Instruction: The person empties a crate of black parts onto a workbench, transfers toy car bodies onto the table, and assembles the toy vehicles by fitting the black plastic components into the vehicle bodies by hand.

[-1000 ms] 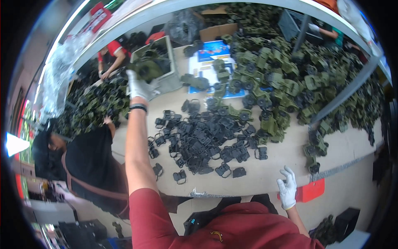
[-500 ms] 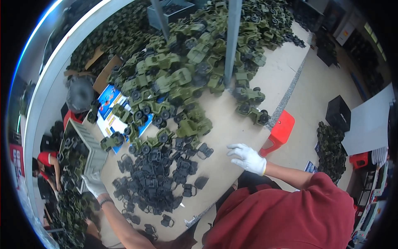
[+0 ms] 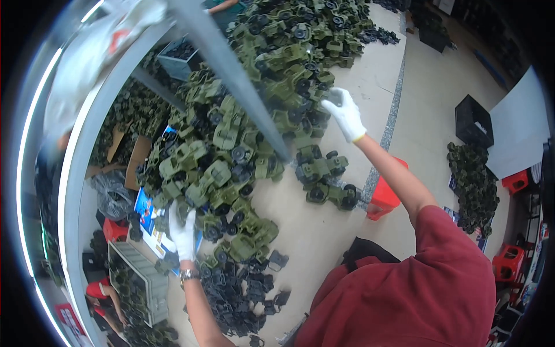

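A large heap of olive-green toy jeeps [image 3: 225,136] with black wheels covers the table. My left hand [image 3: 183,234], in a white glove, reaches over its near left part, fingers up and apart beside the jeeps; I cannot tell if it touches one. My right hand [image 3: 347,118], also gloved, is stretched to the heap's right edge, with thumb and fingers apart and nothing visible between them. Below it, a few jeeps [image 3: 321,168] lie apart from the heap. A pile of small black plastic parts [image 3: 234,301] lies near me, partly behind my left forearm.
A grey metal post [image 3: 245,87] rises among the jeeps. Blue-and-white printed sheets [image 3: 145,217] lie under some. On the left are a grey-green crate [image 3: 157,292] and a person in red [image 3: 99,289]. A red stool [image 3: 383,196] stands at the table's right edge.
Both hands have moved forward over the table, the left also to the right towards the jeeps. My view has shifted, and the post now appears slanted.
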`<state>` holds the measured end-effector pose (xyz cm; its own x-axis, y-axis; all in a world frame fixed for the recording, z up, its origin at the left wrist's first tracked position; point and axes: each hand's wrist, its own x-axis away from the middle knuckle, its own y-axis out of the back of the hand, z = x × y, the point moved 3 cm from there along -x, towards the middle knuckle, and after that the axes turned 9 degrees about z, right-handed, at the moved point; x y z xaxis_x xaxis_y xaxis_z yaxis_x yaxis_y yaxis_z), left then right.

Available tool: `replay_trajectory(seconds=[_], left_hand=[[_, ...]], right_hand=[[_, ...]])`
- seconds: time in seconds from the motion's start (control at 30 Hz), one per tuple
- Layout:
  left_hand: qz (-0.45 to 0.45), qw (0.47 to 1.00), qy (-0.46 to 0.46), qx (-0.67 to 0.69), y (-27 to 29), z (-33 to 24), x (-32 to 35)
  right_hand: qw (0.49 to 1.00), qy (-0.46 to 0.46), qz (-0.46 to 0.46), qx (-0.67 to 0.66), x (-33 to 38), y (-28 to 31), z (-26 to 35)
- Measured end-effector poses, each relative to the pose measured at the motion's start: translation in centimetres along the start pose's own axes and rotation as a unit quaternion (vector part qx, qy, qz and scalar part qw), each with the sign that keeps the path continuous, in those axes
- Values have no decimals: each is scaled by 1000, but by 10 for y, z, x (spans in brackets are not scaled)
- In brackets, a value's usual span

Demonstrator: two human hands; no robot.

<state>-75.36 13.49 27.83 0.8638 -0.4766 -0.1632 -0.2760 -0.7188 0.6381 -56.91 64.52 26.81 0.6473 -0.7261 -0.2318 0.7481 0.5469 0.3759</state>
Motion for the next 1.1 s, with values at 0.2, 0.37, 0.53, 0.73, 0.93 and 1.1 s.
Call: replay_trajectory(seconds=[0.2,0.37,0.53,0.73,0.93,1.1], left_hand=[[120,978,-123,-122,-107,-105,-216],[162,959,-169,-159,-179,-165,-352],[275,953,-80,-95,-233,-156,-437],[325,941,50,-81,-271,-124,-452],[429,901,62,-36,-232,-116,-423],[401,908,107,49,-184,-69,-395]], right_hand=[[987,-83,96,-96,-111,-19,-95],[937,-57,253,-236,-158,-56,-126],[871,1,369,-324,-164,-68,-88],[886,-50,336,-314,-171,-91,-65],[872,19,294,-391,-174,-140,-28],[854,29,369,-366,-187,-175,19]])
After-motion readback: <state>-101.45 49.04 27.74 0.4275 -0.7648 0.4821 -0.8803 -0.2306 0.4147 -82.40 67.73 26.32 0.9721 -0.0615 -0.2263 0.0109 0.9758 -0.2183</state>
